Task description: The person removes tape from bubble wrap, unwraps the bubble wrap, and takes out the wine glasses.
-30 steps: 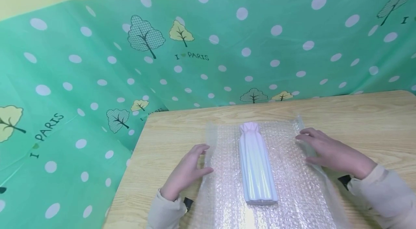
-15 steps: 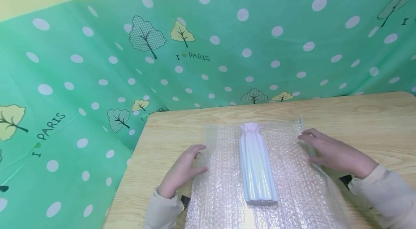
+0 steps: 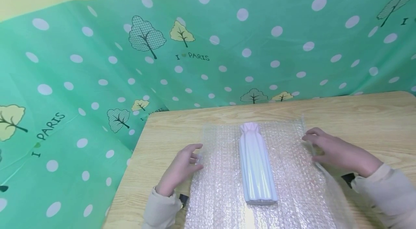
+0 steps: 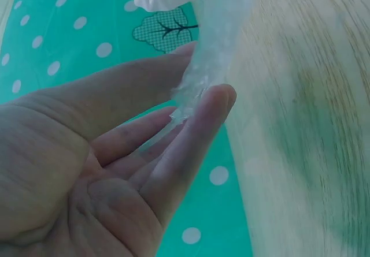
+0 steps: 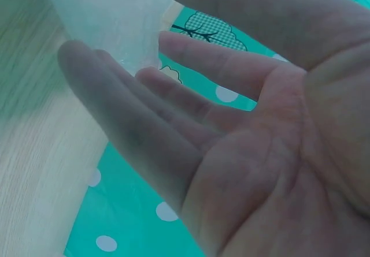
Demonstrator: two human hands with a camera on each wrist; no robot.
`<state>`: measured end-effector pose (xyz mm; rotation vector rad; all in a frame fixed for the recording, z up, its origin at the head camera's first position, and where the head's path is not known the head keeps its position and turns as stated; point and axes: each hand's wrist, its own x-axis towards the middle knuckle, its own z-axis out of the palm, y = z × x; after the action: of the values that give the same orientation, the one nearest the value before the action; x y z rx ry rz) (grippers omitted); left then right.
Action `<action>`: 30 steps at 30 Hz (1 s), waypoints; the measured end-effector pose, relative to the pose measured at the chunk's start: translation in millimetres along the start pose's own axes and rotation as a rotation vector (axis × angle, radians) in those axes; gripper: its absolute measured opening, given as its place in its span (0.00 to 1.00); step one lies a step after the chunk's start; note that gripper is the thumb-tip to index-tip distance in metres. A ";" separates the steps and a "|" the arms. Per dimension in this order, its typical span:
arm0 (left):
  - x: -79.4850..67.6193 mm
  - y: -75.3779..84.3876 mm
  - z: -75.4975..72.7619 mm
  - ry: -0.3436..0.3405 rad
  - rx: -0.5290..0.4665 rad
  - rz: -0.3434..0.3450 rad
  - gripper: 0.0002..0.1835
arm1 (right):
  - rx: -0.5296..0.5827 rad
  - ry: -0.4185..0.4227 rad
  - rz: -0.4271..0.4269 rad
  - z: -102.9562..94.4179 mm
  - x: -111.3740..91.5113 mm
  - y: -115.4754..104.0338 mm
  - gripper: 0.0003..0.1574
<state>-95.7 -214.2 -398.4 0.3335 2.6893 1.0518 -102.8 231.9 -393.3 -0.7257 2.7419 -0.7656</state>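
Observation:
A pleated vase (image 3: 258,167), pink at its neck and pale blue lower down, lies on a sheet of bubble wrap (image 3: 221,185). My left hand (image 3: 178,169) is at the sheet's left edge, thumb and fingers spread apart. In the left wrist view the bubble wrap (image 4: 217,43) passes between the thumb and fingers of my left hand (image 4: 115,170), touching the fingers. At the right edge is my right hand (image 3: 341,153), its fingers loosely bent. The right wrist view shows the bubble wrap (image 5: 115,20) beyond the fingertips of my right hand (image 5: 231,147), with an uncurled palm.
The sheet lies on a light wooden table (image 3: 162,138). Behind and to the left hangs a green dotted cloth (image 3: 97,48) printed with trees. A small black object (image 3: 183,199) shows by the left sleeve, and another black object (image 3: 348,179) by the right one.
My left hand has moved left, and the wrap's left edge has spread outward with it. My right hand has shifted slightly right as the right edge lowered. The vase has stayed in place.

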 end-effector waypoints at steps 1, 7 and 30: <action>0.2 -0.8 0.0 0.001 0.000 -0.004 0.35 | -0.004 0.002 0.004 -0.3 -0.2 0.4 0.36; 1.1 -4.3 -0.3 0.010 0.019 -0.022 0.35 | -0.016 -0.001 0.026 -4.8 -2.8 4.3 0.35; -3.4 2.9 -6.8 0.107 0.136 -0.033 0.35 | -0.106 -0.002 0.067 -16.3 -9.8 18.6 0.33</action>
<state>-94.2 -217.4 -391.1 0.2627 2.8588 0.9044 -107.0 257.8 -388.8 -0.6509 2.8066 -0.6089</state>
